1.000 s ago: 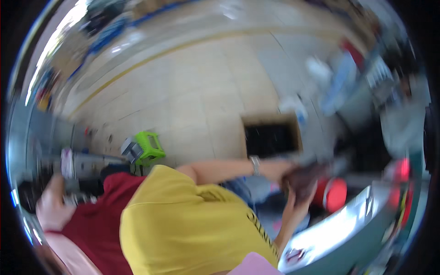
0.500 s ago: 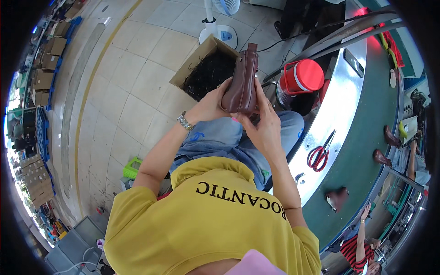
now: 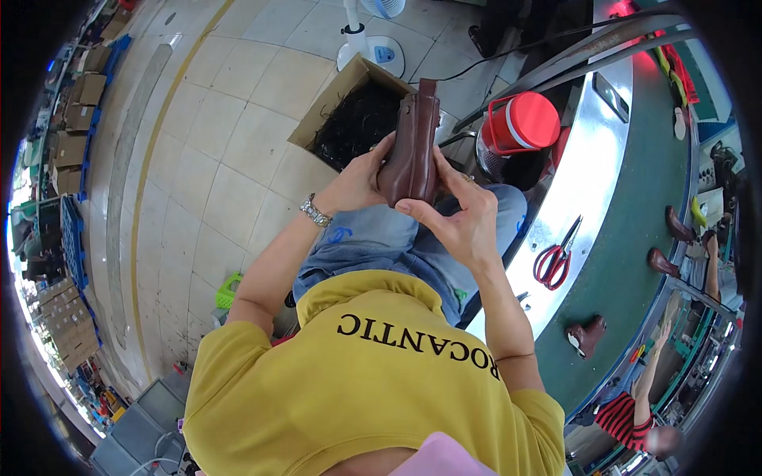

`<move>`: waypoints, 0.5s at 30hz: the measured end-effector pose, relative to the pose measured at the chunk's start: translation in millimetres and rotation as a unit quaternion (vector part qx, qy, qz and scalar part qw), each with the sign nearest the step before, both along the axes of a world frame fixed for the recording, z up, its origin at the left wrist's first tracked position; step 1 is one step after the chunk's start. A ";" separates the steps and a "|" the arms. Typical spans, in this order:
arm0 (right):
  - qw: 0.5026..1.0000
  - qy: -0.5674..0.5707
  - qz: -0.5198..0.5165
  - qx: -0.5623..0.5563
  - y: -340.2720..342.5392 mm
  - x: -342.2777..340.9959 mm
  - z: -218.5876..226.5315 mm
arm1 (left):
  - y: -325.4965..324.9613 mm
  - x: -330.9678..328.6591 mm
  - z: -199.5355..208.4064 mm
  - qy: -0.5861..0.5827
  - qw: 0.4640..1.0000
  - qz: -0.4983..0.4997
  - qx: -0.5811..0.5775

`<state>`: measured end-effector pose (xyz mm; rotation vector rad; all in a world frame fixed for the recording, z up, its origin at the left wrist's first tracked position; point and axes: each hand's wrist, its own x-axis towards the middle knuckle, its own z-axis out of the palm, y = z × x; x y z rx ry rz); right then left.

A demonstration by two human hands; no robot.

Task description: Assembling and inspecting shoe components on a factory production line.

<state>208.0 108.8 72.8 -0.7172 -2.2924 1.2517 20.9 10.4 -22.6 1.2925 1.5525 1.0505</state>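
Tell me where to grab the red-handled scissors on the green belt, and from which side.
Take the scissors by the red handle loops, coming from above. They lie flat on the green belt with the loops at the near end and the closed blades pointing away, so the loops are the blunt, safe part.

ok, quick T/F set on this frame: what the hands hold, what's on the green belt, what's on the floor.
1. Both hands, left hand and right hand, are on a brown boot. True.
2. The scissors on the green conveyor belt have blue handles. False: the handles are red.
3. An open cardboard box with dark contents sits on the tiled floor. True.
4. The red container stands on the belt. False: it stands off the belt, below its metal edge.
5. The left wrist is bare. False: it wears a metal watch.
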 end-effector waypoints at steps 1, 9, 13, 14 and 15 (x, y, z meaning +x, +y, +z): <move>1.000 0.002 -0.005 -0.005 -0.5 -0.3 -1.1 | 0.1 0.0 0.2 -0.007 1.000 0.003 0.010; 0.995 0.018 -0.074 -0.066 -15.7 -14.4 10.4 | -0.6 8.1 69.8 0.073 0.983 0.043 0.165; 0.992 0.059 0.016 -0.110 -20.6 -18.7 31.9 | -20.1 13.8 89.3 0.055 0.980 0.044 0.186; 0.994 0.016 0.079 -0.071 -15.4 -15.1 39.9 | -17.0 17.7 76.3 0.051 0.978 0.059 0.194; 0.995 0.020 0.088 -0.053 -3.5 -9.0 21.0 | -14.2 19.3 69.0 0.042 0.975 0.068 0.206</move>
